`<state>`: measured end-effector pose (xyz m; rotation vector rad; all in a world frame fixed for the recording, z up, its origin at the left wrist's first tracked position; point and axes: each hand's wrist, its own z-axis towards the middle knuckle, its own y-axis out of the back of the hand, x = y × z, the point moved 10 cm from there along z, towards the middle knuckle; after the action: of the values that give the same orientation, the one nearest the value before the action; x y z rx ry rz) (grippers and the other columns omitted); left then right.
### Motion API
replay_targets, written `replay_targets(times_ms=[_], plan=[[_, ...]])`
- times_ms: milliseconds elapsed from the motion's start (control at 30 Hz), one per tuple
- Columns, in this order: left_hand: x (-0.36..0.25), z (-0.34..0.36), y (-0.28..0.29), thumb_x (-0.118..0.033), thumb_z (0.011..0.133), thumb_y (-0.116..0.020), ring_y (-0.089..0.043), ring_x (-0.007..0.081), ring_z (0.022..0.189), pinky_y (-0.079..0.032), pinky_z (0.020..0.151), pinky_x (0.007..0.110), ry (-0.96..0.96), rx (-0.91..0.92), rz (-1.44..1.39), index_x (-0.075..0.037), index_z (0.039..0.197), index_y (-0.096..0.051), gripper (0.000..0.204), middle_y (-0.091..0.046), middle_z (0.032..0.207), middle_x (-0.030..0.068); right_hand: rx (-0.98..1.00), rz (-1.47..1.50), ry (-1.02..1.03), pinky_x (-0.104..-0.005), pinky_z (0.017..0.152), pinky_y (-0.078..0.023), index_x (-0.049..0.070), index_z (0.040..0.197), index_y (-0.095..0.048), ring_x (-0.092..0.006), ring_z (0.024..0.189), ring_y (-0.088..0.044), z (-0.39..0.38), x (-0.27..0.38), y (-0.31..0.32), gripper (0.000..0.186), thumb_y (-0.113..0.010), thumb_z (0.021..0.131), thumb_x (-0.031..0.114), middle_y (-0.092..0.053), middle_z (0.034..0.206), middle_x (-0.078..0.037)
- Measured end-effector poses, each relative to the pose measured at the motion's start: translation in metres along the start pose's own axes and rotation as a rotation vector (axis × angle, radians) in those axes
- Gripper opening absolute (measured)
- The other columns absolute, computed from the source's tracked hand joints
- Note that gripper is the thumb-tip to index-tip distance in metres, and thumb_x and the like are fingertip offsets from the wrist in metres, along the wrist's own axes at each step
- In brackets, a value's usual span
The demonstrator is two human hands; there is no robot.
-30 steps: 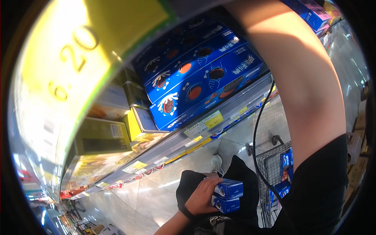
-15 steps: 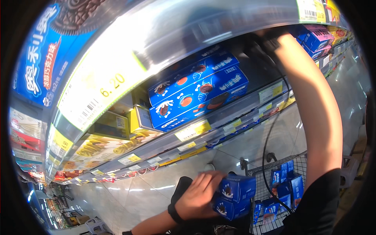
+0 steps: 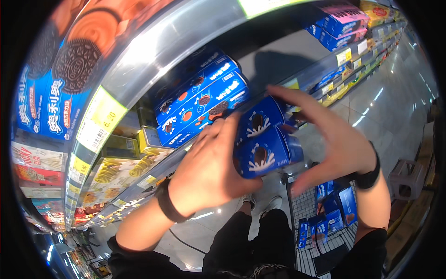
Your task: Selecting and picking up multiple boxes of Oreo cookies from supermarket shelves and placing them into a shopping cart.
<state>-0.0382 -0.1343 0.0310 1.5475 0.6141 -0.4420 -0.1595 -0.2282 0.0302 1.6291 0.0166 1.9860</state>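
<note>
My left hand (image 3: 209, 167) grips two stacked blue cookie boxes (image 3: 259, 149) from their left side, raised in front of the shelf. My right hand (image 3: 332, 144) is open around their right end, fingers spread, some fingertips close to or on the boxes; I cannot tell which touch. Beyond the boxes lie long blue boxes (image 3: 195, 107) in rows on a shelf. Right of that row is a bare stretch of shelf (image 3: 278, 60) in shadow.
Below right stands a wire cart (image 3: 297, 237) holding several blue packs. Yellow cartons (image 3: 109, 179) line the shelf at left, pink-and-blue boxes (image 3: 338, 21) farther right. A plastic stool (image 3: 404, 179) and brown cartons sit at the right edge. My legs and shoes show below.
My right arm has come down from the shelf, its hand now beside the boxes. My left hand has lifted the two boxes from low near my legs to shelf height.
</note>
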Motion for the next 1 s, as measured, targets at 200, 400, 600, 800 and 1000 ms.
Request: replay_targets(times_ms=[200, 400, 600, 800, 1000], plan=[[0.001, 0.02, -0.037, -0.031, 0.064, -0.092, -0.059, 0.0383, 0.125, -0.047, 0.105, 0.042, 0.154, 0.323, -0.049, 0.005, 0.151, -0.032, 0.112, -0.055, 0.136, 0.0287, -0.09, 0.02, -0.094, -0.0388, 0.107, -0.044, 0.005, 0.147, -0.043, -0.03, 0.129, -0.051, -0.012, -0.032, -0.005, 0.105, -0.097, 0.061, 0.033, -0.049, 0.138, -0.014], [-0.009, -0.007, -0.01, -0.037, 0.067, -0.091, -0.054, 0.045, 0.126, -0.043, 0.109, 0.046, -0.048, 0.143, 0.054, 0.004, 0.151, -0.031, 0.111, -0.054, 0.134, 0.0308, -0.223, 0.159, 0.006, -0.0343, 0.105, -0.045, 0.006, 0.145, -0.046, -0.0224, 0.12, -0.057, -0.019, -0.019, 0.02, 0.098, -0.096, 0.063, 0.022, -0.054, 0.131, -0.01], [-0.037, -0.005, 0.063, -0.04, 0.071, -0.086, -0.062, 0.044, 0.106, -0.051, 0.092, 0.047, -0.068, -0.163, 0.531, 0.008, 0.142, -0.043, 0.096, -0.059, 0.118, 0.0292, -0.121, 0.427, 0.152, -0.035, 0.107, -0.047, 0.007, 0.156, -0.032, -0.0199, 0.125, -0.054, 0.036, -0.009, 0.029, 0.112, -0.095, 0.063, 0.008, -0.055, 0.136, -0.01], [0.03, 0.042, 0.098, -0.032, 0.079, -0.083, -0.059, 0.0418, 0.124, -0.048, 0.103, 0.044, 0.162, -0.229, 0.547, 0.0, 0.15, -0.038, 0.09, -0.06, 0.131, 0.0288, 0.062, -0.167, -0.315, -0.0329, 0.1, -0.049, -0.003, 0.132, -0.058, -0.0209, 0.113, -0.063, 0.131, -0.051, 0.037, 0.08, -0.094, 0.07, 0.031, -0.069, 0.114, -0.013], [0.077, 0.108, 0.118, -0.031, 0.078, -0.085, -0.054, 0.0376, 0.131, -0.044, 0.111, 0.047, 0.084, -0.222, 0.414, -0.008, 0.15, -0.042, 0.087, -0.056, 0.143, 0.0218, 0.039, -0.083, -0.197, -0.0366, 0.1, -0.051, 0.001, 0.131, -0.063, -0.0285, 0.115, -0.066, 0.187, -0.074, 0.042, 0.064, -0.085, 0.079, 0.031, -0.07, 0.122, -0.018]])
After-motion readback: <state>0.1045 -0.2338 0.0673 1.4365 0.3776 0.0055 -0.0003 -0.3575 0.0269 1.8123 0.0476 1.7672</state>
